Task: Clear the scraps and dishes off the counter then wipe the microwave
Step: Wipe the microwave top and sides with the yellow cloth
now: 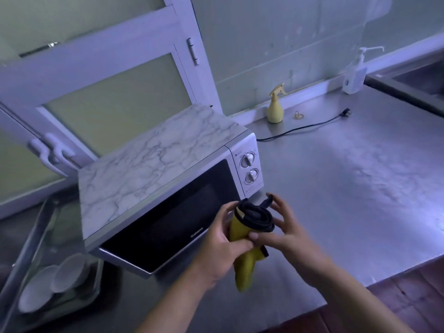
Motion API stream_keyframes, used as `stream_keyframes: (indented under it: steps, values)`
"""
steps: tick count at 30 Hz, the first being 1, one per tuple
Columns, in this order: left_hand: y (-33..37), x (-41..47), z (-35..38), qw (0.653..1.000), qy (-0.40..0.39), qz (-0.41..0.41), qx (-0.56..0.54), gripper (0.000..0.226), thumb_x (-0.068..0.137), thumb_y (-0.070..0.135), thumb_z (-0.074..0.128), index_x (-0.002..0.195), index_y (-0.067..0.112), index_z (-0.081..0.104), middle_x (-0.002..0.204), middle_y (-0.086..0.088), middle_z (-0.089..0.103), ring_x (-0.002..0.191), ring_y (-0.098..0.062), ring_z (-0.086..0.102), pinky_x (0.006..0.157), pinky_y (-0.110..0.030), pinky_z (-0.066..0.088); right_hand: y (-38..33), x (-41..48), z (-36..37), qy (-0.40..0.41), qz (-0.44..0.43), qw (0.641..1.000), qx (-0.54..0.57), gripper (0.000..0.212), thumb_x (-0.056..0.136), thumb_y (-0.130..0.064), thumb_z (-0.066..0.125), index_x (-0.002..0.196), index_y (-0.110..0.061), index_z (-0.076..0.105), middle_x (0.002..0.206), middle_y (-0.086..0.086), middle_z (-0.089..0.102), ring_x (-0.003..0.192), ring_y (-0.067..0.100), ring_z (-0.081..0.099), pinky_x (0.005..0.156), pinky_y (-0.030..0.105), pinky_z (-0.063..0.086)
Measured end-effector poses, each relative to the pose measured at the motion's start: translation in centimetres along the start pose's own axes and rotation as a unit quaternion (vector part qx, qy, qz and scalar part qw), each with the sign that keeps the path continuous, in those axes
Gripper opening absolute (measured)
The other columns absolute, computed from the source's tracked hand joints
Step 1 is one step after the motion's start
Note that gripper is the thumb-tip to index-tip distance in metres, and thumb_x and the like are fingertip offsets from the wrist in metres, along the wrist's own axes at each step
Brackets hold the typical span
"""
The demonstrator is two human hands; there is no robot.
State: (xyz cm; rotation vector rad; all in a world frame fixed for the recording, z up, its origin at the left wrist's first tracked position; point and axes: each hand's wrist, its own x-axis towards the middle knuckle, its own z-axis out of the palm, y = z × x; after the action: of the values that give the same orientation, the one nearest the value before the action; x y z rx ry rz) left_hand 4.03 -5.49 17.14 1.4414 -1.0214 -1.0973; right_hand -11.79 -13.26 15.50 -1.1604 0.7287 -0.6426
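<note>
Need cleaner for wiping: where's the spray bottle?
Head view: the yellow plastic spray bottle stands upright on the steel counter by the wall, right of the white microwave.

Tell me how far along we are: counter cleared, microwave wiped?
Clearing looks done: no scraps or dishes show on the counter in view, and bowls sit in the tray at lower left. In hand: the left hand and right hand hold a bunched yellow cloth before the microwave. Left: the wipe itself; the cloth does not touch the microwave. A spray bottle stands by the wall.
</note>
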Motion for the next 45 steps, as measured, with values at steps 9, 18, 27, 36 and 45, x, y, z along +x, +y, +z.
stream_keyframes:
  steps: [9, 18, 27, 36, 45]
  values:
    - [3.8, 3.3, -2.8, 0.988, -0.087, -0.066, 0.111, 0.104, 0.077, 0.020, 0.083, 0.151, 0.050, 0.018, 0.126, 0.000, 0.067, 0.118, -0.014, 0.064, 0.103, -0.035, 0.050, 0.6, 3.1, 1.2, 0.068, -0.052, 0.990, 0.116, 0.033, 0.077, -0.022, 0.074, 0.110, -0.020, 0.075, 0.105, 0.012, 0.076, 0.102, 0.033, 0.071, 0.080, 0.045, 0.061]
    - [7.9, 15.1, -9.7, 0.897, 0.105, 0.088, 0.419, 0.036, 0.098, 0.021, 0.055, 0.132, 0.030, 0.058, 0.133, 0.008, 0.061, 0.126, -0.008, 0.052, 0.107, -0.022, 0.036, -2.4, 10.5, 5.3, 0.273, -0.242, 0.930, -0.046, 0.048, 0.093, -0.010, 0.062, 0.135, -0.033, 0.056, 0.122, -0.006, 0.069, 0.108, 0.014, 0.065, 0.099, 0.041, 0.052]
    - [4.1, 19.2, -12.5, 0.779, 0.118, 0.043, 0.614, 0.050, 0.103, 0.039, 0.033, 0.152, 0.037, 0.031, 0.163, -0.003, 0.026, 0.150, -0.025, 0.019, 0.121, -0.046, 0.013, 2.4, 19.3, 8.8, 0.353, -0.369, 0.808, -0.293, 0.072, 0.072, 0.012, 0.049, 0.140, -0.011, 0.055, 0.153, 0.016, 0.043, 0.148, 0.032, 0.031, 0.115, 0.066, 0.023]
    - [4.5, 19.2, -12.0, 0.778, 0.141, 0.048, 0.610, 0.057, 0.089, 0.050, 0.023, 0.144, 0.043, 0.035, 0.159, 0.004, 0.032, 0.148, -0.019, 0.022, 0.118, -0.048, 0.015, 12.7, 21.8, 9.3, 0.396, -0.239, 0.863, -0.204, 0.083, 0.071, -0.011, 0.038, 0.151, -0.032, 0.026, 0.161, 0.007, 0.020, 0.154, 0.029, 0.012, 0.122, 0.056, 0.007]
    - [4.5, 19.2, -12.1, 0.791, 0.149, 0.049, 0.592, 0.055, 0.090, 0.050, 0.028, 0.143, 0.043, 0.039, 0.158, 0.006, 0.033, 0.147, -0.018, 0.023, 0.117, -0.048, 0.016, 11.1, 17.6, 7.4, 0.389, -0.107, 0.914, 0.028, 0.069, 0.087, 0.011, 0.049, 0.132, -0.041, 0.052, 0.149, -0.006, 0.048, 0.142, 0.007, 0.039, 0.119, 0.046, 0.033]
